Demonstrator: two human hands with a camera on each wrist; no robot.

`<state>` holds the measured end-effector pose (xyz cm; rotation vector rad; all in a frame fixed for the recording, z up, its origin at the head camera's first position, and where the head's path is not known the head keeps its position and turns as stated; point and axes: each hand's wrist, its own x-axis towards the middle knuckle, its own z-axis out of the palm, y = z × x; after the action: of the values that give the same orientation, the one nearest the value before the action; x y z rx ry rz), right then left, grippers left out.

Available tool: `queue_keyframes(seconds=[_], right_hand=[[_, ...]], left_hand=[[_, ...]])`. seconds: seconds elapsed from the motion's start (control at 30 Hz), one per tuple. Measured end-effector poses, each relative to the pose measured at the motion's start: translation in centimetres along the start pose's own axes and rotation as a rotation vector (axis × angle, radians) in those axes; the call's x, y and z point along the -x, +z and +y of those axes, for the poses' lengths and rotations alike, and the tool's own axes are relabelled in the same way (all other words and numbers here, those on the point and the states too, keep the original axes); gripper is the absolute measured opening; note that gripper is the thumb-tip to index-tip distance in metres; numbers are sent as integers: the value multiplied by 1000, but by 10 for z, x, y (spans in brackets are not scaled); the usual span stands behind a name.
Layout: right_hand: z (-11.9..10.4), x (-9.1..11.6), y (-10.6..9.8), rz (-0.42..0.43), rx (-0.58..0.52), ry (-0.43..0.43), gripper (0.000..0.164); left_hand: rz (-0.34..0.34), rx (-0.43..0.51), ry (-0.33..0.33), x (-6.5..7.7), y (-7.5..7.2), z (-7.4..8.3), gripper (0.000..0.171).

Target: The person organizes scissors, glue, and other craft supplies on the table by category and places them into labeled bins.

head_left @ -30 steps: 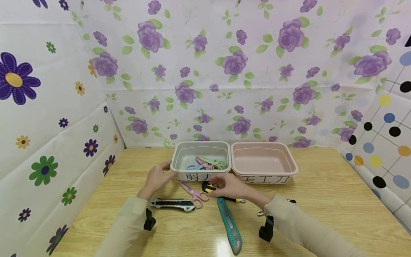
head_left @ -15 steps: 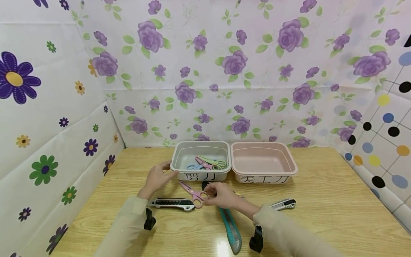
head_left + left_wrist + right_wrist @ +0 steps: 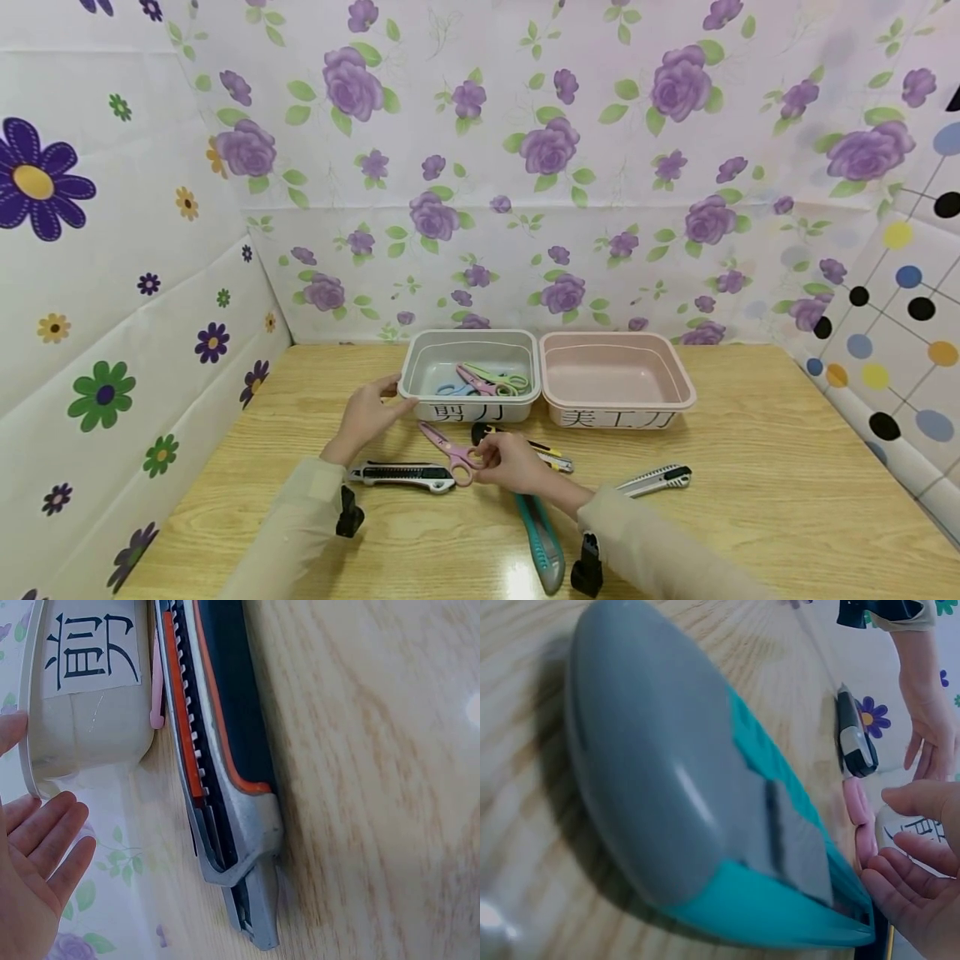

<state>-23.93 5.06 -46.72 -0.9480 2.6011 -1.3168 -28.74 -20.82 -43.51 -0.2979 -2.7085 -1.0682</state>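
the pink scissors (image 3: 447, 447) lie on the tabletop (image 3: 787, 500), loops (image 3: 855, 801) just by the right hand (image 3: 513, 464), its thumb and fingers parted; the left hand (image 3: 369, 417), fingers extended, touches the grey bin (image 3: 517, 411).

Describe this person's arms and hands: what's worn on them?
The left sleeve and right sleeve are long, plain and cream. Each carries a small black device near its end. The left hand and right hand wear no gloves.

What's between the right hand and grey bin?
In the head view, the black-and-yellow cutter lies between the right hand and the grey bin, partly hidden by the hand. The pink scissors outside the bin slant from the hand toward it.
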Motion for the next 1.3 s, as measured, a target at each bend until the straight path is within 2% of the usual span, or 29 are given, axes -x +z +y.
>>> queue_keyframes(seconds=[0.4, 0.77, 0.97, 1.13, 1.3], right_hand=[[1, -6, 9, 57, 66, -3, 20], [-5, -9, 15, 100, 189, 25, 16], [-6, -11, 19, 122, 236, -9, 9], [-10, -13, 23, 126, 264, 30, 36], [-14, -13, 24, 122, 296, 79, 49]], left_hand=[[-4, 10, 6, -1, -1, 0, 61], [-8, 24, 3, -1, -1, 0, 61], [-3, 22, 4, 0, 0, -1, 61], [1, 17, 1, 0, 0, -2, 61], [1, 13, 0, -1, 1, -4, 61]])
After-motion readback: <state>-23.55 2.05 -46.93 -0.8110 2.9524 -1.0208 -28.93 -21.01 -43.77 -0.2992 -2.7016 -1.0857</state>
